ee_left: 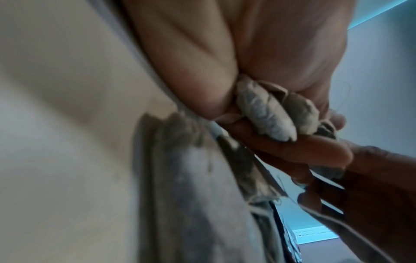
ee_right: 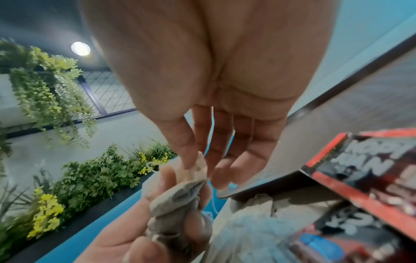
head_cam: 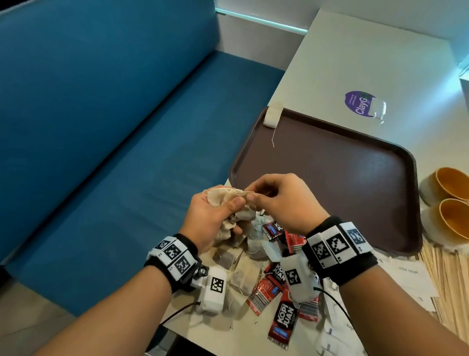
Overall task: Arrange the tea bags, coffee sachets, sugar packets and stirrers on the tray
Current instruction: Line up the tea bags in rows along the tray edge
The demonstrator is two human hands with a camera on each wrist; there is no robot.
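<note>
My left hand (head_cam: 210,215) grips a bunch of tea bags (head_cam: 232,223) (crumpled) while my right hand (head_cam: 285,202) pinches one's string (head_cam: 240,193).

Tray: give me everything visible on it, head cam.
The tray is a dark brown rounded rectangle with a raised rim, looks like matte textured plastic. It lies flat on the pale table, its left edge close to the table edge by the blue bench. Nearly bare: one tea bag leans over the far left corner's rim, its string trailing onto the tray floor. Two cups sit just off its right side. Both hands hover over its near left corner, not touching it.
</note>
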